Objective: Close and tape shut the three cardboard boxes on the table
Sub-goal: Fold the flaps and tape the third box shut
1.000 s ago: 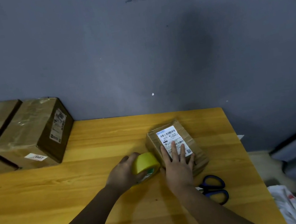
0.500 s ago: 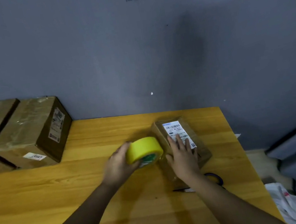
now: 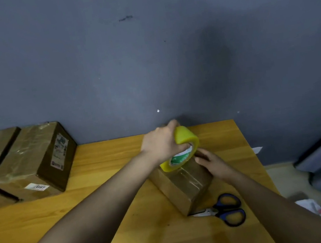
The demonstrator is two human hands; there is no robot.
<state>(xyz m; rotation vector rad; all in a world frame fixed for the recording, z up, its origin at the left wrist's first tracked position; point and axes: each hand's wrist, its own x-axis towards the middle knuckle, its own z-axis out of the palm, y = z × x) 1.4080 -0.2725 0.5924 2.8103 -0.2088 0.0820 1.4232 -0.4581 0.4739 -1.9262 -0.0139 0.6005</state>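
Far end of the small box (image 3: 184, 189) behind the tape roll (image 3: 183, 149).

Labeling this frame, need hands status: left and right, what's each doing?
Left hand: grips the yellow tape roll above the small box.
Right hand: rests on the small box's right side; its grip cannot be told.

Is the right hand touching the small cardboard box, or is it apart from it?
Touching. The head view shows the right hand resting against the far right side of the small cardboard box, with no gap between its fingers and the cardboard.
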